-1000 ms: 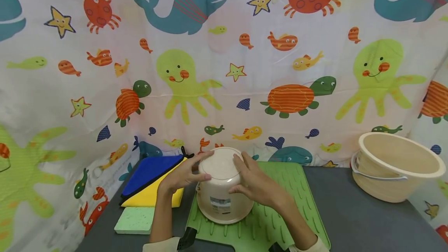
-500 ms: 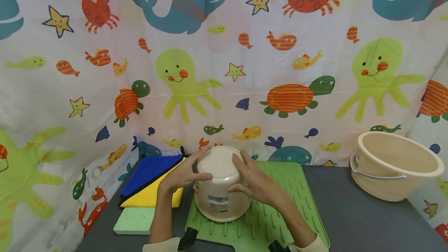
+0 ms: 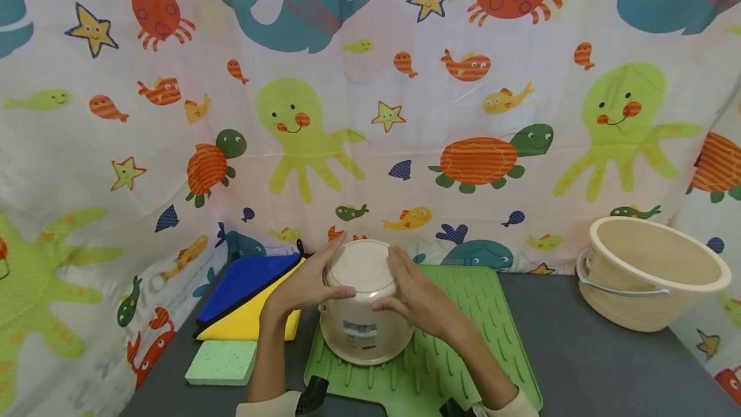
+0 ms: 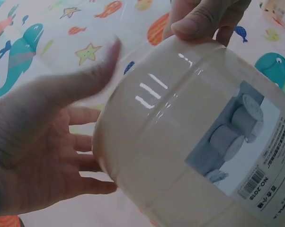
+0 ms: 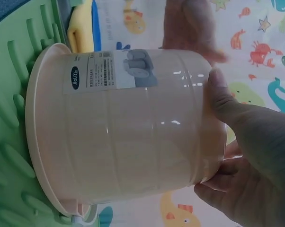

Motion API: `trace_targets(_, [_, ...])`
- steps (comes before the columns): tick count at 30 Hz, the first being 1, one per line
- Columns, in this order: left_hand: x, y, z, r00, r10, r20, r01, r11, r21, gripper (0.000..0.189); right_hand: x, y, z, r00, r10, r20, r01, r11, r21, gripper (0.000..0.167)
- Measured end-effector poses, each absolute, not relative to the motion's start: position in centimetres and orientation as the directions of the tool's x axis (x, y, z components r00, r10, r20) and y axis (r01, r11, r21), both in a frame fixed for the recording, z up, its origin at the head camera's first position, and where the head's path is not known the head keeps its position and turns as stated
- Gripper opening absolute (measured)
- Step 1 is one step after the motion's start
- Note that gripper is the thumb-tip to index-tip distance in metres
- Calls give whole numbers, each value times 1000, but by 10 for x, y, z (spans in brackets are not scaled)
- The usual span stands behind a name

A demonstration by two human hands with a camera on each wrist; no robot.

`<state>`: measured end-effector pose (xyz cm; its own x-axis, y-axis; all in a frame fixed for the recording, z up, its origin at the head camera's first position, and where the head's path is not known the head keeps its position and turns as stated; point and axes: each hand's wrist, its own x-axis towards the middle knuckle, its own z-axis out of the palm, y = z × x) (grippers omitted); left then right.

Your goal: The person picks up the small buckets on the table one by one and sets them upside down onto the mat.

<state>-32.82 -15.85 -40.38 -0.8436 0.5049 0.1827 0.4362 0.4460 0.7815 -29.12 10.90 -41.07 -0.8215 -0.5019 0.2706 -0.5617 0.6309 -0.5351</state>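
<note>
Left hand (image 3: 302, 283) spread, thumb clear of upturned bucket (image 3: 366, 334); right hand (image 3: 421, 293) grips it between thumb and fingers.

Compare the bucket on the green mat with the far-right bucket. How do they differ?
The bucket on the green mat is upside down; the far-right bucket is upright. The first bucket shows a printed label; the far-right bucket shows none. Both are cream-coloured.
</note>
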Motion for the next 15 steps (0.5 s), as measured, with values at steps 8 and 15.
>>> trace_targets(8, [-324, -150, -399, -876, 468, 114, 379, 524, 763, 114, -294, 115, -410, -821, -514, 248, -555, 619, -555, 110])
trace_targets(15, [-323, -150, -396, -876, 474, 91, 361, 519, 775, 115, -299, 119, -408, -829, -509, 231, -525, 569, -632, 105])
